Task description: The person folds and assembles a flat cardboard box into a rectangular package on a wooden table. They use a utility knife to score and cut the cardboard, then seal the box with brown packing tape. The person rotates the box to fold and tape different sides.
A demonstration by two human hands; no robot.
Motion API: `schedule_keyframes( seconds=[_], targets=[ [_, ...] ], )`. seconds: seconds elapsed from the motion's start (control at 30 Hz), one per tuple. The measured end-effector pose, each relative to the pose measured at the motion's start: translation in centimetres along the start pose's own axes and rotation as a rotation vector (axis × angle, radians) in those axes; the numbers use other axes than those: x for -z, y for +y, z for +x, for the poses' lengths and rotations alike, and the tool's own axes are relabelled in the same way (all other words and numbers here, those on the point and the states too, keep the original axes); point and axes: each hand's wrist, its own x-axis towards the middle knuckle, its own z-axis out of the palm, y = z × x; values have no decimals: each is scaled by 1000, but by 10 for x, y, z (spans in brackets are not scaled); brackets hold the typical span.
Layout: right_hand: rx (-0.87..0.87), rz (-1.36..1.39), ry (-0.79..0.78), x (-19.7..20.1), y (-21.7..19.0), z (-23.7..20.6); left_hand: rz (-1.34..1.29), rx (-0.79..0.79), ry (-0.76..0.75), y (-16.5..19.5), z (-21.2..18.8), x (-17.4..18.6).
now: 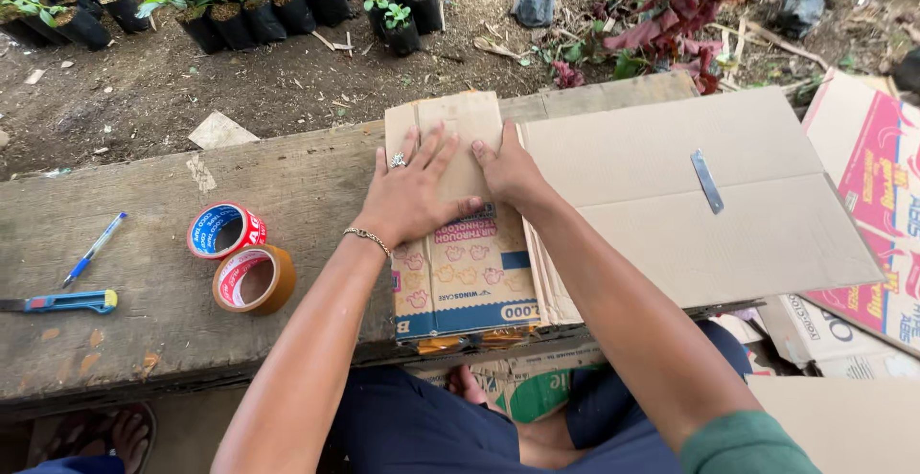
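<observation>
My left hand [414, 188], with a ring and a thin bracelet, lies flat with spread fingers on a folded cardboard piece [460, 234] that is printed on its near half. My right hand [508, 169] presses beside it on the same fold, at the edge of a larger plain brown cardboard sheet [671, 206]. Both pieces rest on a worn wooden plank bench [144, 254]. A strip of grey tape [707, 182] sticks on the large sheet.
Two rolls of tape [240, 258] sit left of my hands; a blue utility knife [62, 301] and a blue pen [94, 247] lie further left. Printed cartons [877, 196] lean at right. Potted seedlings [240, 0] stand on the soil beyond. A sandalled foot [125, 431] shows at bottom left.
</observation>
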Motion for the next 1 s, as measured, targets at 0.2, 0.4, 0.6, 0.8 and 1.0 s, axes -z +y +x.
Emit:
schedule_keyframes(
  seconds=[0.2, 0.4, 0.6, 0.8, 1.0],
  targets=[
    [98, 410, -113, 7, 60, -120, -88, 94, -23, 10, 6, -3],
    [432, 381, -204, 22, 109, -248, -75, 203, -4, 30, 0, 1],
    [397, -99, 46, 68, 148, -247, -62, 191, -2, 34, -1, 2],
    [745, -704, 82, 68, 135, -212, -77, 194, 40, 35, -2, 4],
    [660, -784, 150, 53, 132, -202, -45, 219, 7, 36, -1, 7]
  ],
)
